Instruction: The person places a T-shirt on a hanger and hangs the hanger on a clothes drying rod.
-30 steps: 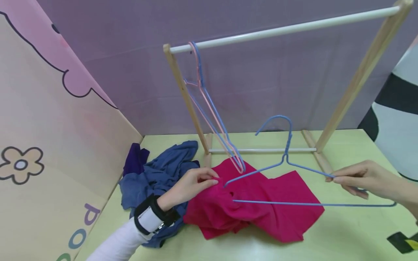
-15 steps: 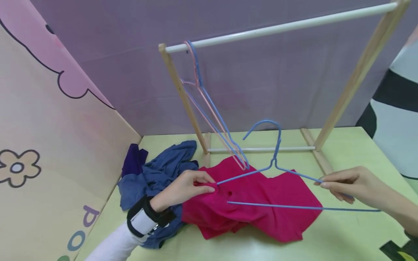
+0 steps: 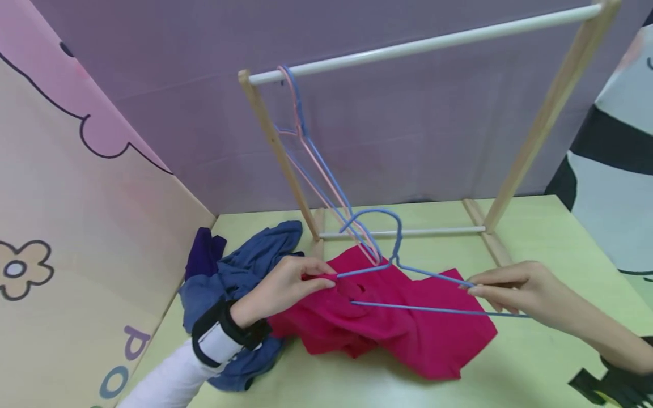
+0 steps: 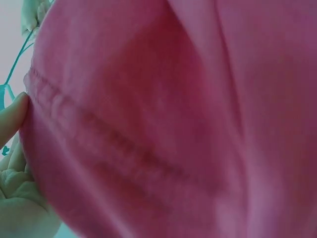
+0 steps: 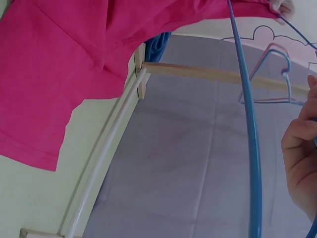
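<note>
A red shirt (image 3: 423,334) lies crumpled on the table in the head view. My left hand (image 3: 296,283) pinches its edge between thumb and fingers. From the right, my right hand (image 3: 515,286) grips the sloping arm of a blue wire hanger (image 3: 397,243), hook upward. The hanger's left end is hidden inside the shirt, close to the left fingertips. Red cloth (image 4: 148,99) fills most of the left wrist view, with a stitched seam running to the thumb. The right wrist view shows the hanger's bar (image 5: 251,148) crossing before the shirt (image 5: 64,84).
Behind the shirt stands a wooden rack with a white rail (image 3: 423,48). A pink hanger (image 3: 318,164) and a blue one hang at its left end. Blue clothing (image 3: 245,260) and a dark purple piece (image 3: 204,252) lie left, beside a printed wall panel (image 3: 102,226).
My right hand has moved left with the hanger, whose left end has gone into the shirt by the left fingers. My left hand has kept hold of the shirt's edge. The view has shifted slightly.
</note>
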